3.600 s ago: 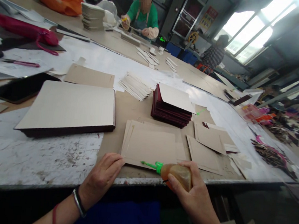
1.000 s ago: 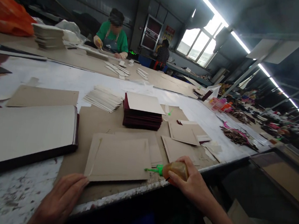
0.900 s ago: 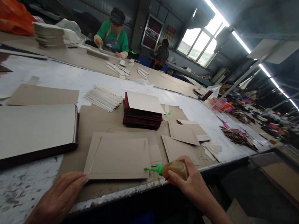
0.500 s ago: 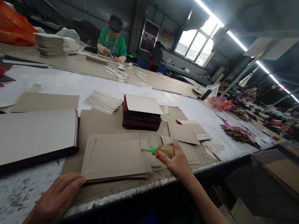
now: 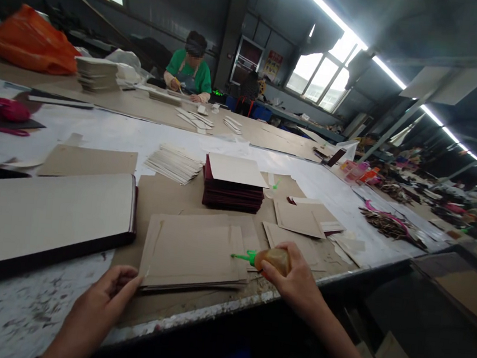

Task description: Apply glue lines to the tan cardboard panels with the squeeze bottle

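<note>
My right hand (image 5: 295, 271) is wrapped round a squeeze bottle of amber glue (image 5: 273, 259). Its green nozzle points left, with the tip at the right edge strip of a cardboard sheet (image 5: 191, 253). That sheet lies on top of a small stack near the table's front edge, and a glue line runs down its left side. At the stack's near left corner is my left hand (image 5: 106, 301), fingers curled, thumb and fingertip pinched at the cardboard corner. Behind the stack stands a pile of dark red panels (image 5: 232, 195) with a pale sheet on top.
A thick stack of large pale boards (image 5: 53, 212) fills the left. White strips (image 5: 176, 163) lie behind; more cardboard pieces (image 5: 300, 218) lie at right. A co-worker in green (image 5: 190, 70) sits across the table. An orange bag (image 5: 32, 41) lies far left.
The view has shifted, so everything sits slightly further right. The nozzle tip has moved a little nearer along the sheet's right strip. My left fingers have curled more at the corner.
</note>
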{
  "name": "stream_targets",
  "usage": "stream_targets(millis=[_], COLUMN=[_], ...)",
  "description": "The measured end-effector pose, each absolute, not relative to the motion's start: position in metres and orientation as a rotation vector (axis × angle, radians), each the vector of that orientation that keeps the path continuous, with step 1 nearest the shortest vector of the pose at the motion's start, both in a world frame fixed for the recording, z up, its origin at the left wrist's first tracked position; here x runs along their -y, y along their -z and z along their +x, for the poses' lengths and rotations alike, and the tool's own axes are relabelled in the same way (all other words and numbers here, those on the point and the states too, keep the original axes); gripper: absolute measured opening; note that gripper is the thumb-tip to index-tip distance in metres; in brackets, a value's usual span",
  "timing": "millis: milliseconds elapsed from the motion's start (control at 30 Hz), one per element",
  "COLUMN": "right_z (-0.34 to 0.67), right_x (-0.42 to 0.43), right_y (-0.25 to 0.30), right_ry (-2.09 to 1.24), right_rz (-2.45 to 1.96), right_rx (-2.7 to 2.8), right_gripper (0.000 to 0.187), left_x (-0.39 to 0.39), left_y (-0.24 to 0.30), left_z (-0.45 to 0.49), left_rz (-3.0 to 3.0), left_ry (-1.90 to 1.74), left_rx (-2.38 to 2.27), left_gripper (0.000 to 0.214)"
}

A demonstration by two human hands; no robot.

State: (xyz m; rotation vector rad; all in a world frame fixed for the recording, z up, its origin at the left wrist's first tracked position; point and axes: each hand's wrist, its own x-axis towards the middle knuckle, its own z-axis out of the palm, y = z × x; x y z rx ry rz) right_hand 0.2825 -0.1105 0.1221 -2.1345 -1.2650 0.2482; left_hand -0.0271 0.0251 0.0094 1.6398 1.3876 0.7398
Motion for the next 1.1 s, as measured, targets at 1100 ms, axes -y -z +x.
stream_targets(millis=[1100], right_z=[0.257], right_x=[0.141], right_y=[-0.108], right_ry=[-0.215], right_rz=[-2.154], right_rx=[1.084], right_gripper=[0.039], left_x=[-0.014], left_y=[-0.056], left_z=[-0.033], left_rz=[1.177], left_ry=[-0.58], left_rx=[-1.18], left_gripper=[0.046])
